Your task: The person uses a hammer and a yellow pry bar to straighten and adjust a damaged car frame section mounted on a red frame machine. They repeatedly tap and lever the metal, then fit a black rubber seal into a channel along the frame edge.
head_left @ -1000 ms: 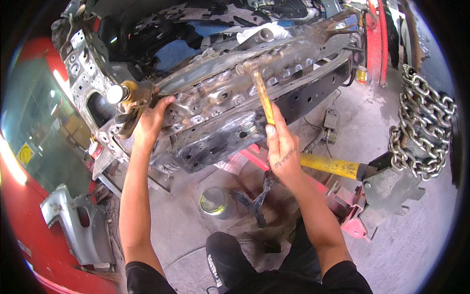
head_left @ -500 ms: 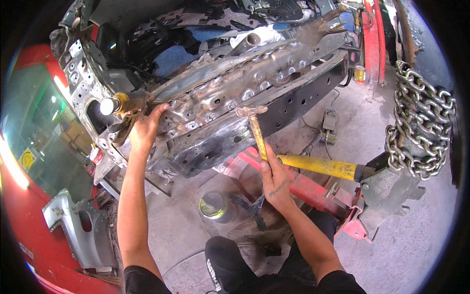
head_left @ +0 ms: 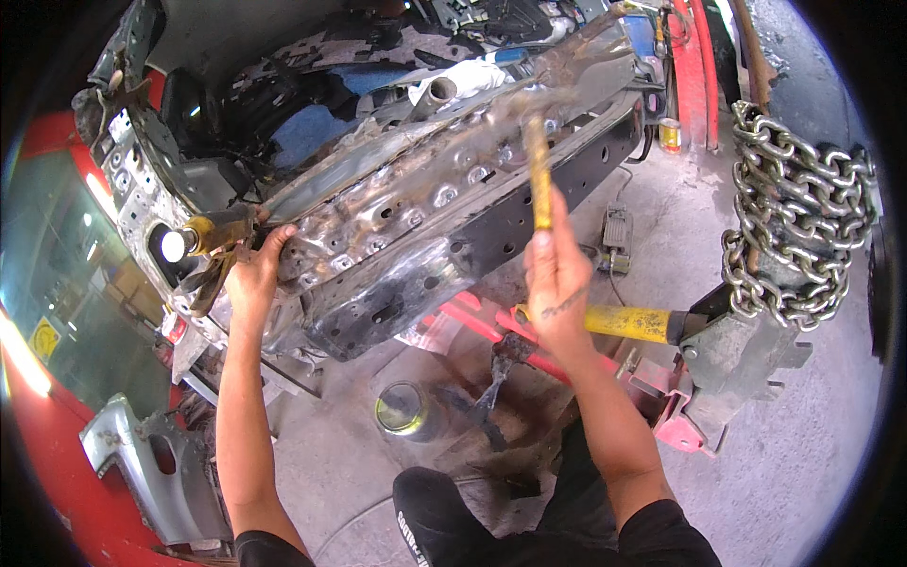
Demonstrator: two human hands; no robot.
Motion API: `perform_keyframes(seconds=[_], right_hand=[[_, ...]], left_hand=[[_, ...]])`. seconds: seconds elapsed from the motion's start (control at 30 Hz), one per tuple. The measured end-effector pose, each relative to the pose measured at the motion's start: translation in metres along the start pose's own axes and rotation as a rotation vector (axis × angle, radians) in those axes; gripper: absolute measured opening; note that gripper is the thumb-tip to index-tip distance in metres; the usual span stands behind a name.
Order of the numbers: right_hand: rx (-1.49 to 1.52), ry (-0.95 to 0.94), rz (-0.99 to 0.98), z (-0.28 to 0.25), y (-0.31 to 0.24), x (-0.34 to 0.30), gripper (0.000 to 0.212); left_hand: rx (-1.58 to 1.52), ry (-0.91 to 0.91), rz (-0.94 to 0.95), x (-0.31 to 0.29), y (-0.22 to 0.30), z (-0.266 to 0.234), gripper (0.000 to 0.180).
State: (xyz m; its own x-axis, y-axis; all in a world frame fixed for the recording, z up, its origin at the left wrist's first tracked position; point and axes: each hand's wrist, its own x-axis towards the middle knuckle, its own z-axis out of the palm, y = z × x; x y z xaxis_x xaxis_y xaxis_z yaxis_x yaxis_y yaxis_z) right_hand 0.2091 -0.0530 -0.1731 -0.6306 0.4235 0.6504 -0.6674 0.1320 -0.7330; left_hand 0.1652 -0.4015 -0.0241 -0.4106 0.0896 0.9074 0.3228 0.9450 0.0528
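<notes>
My right hand [head_left: 557,274] grips the yellow, worn handle of a hammer [head_left: 539,175]. Its head is blurred by motion above the right part of a bare, dented metal car panel [head_left: 444,175] with rows of holes. At the panel's left end my left hand [head_left: 253,283] is closed, its thumb lying along the metal. Most of its fingers are hidden, and what they hold cannot be made out. Just beside them juts a yellow cylinder [head_left: 194,236] with a bright round end, next to dark metal pieces. A black perforated beam [head_left: 501,227] runs below the panel.
Heavy chain [head_left: 798,222] hangs at the right over a grey bracket, with a yellow bar [head_left: 628,323] and red frame [head_left: 675,425] beside it. A tin [head_left: 402,408] stands on the floor. A silver fender [head_left: 161,472] leans at left by a red glazed door [head_left: 76,255].
My right hand has raised the hammer and carried it to the right, from the black beam to over the panel. My left hand stays at the panel's left end; the whole view has shifted slightly.
</notes>
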Motion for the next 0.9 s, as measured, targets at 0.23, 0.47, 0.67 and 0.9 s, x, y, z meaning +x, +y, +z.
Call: perform_keyframes(seconds=[0.23, 0.47, 0.67, 0.9], right_hand=[[-0.421, -0.153, -0.03, -0.006, 0.005, 0.06, 0.046], [-0.248, 0.001, -0.088, -0.02, -0.022, 0.058, 0.05], [-0.475, -0.125, -0.069, -0.025, 0.013, 0.077, 0.049], [-0.201, 0.051, -0.074, -0.04, -0.022, 0.071, 0.05]], left_hand=[[-0.079, -0.026, -0.057, 0.002, 0.007, 0.001, 0.051], [-0.064, 0.006, -0.02, -0.001, 0.004, -0.002, 0.047], [-0.007, -0.004, -0.016, -0.001, 0.012, 0.0, 0.047], [0.023, -0.073, -0.175, -0.001, 0.009, -0.004, 0.048]])
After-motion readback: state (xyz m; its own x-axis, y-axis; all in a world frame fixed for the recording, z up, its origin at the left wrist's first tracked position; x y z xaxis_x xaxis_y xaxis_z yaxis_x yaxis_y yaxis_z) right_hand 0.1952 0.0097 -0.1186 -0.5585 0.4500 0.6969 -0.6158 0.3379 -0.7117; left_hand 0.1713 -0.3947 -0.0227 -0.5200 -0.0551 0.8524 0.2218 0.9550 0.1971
